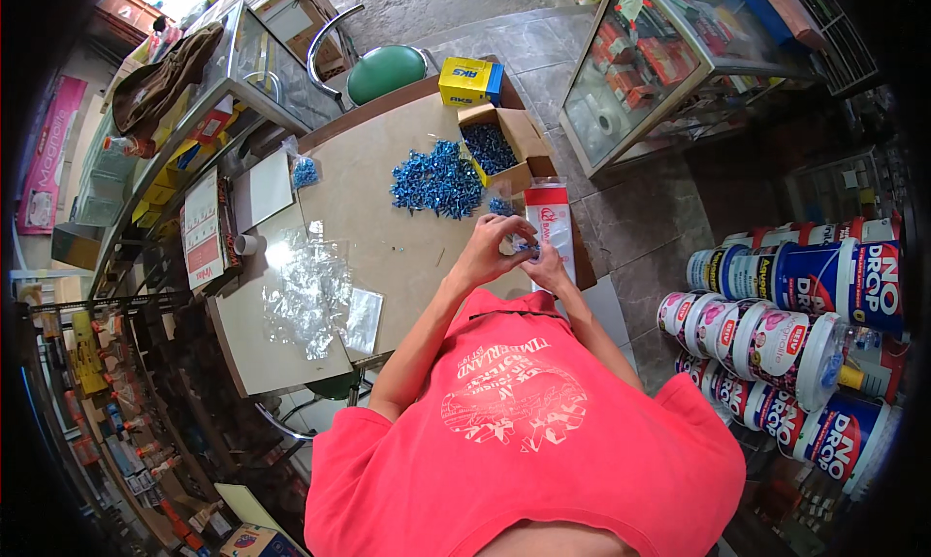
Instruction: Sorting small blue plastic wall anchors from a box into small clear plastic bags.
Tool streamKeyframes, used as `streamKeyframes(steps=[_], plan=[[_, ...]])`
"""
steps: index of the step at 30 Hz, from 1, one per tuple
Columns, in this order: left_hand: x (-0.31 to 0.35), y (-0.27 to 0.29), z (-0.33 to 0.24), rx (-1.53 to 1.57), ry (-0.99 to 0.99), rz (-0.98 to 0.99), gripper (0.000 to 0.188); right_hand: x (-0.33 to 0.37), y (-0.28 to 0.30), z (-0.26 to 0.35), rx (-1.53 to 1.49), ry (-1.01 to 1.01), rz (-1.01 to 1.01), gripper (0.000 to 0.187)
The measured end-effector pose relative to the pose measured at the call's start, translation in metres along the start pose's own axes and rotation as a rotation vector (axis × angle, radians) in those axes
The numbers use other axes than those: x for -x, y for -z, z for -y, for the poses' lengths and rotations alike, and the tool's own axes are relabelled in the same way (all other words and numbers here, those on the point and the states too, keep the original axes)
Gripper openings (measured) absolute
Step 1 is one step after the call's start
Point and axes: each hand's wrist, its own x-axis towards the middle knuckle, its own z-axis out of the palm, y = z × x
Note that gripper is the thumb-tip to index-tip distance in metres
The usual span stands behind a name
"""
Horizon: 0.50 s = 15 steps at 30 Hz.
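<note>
My left hand and my right hand meet over the near edge of the table, both pinching a small clear plastic bag with a few blue pieces inside. Just beyond lies a heap of small blue plastic pieces on the brown tabletop. An open cardboard box with more blue pieces stands behind the heap, and a red-and-white packet of bags lies to the right of my hands.
A pile of clear plastic bags covers the table's left part. A yellow-and-blue box and a green stool are at the far end. Glass display cases and stacked paint tubs stand on the right.
</note>
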Motion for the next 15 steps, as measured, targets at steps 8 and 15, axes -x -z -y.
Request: streamKeyframes(steps=[8, 15], plan=[[0.021, 0.005, 0.002, -0.090, -0.002, 0.024, 0.023, 0.012, -0.008, 0.018, -0.012, -0.092, 0.068, 0.027], [0.038, 0.020, -0.010, -0.056, 0.061, -0.020, 0.029, 0.019, -0.022, 0.021, -0.051, 0.014, 0.072, 0.029]])
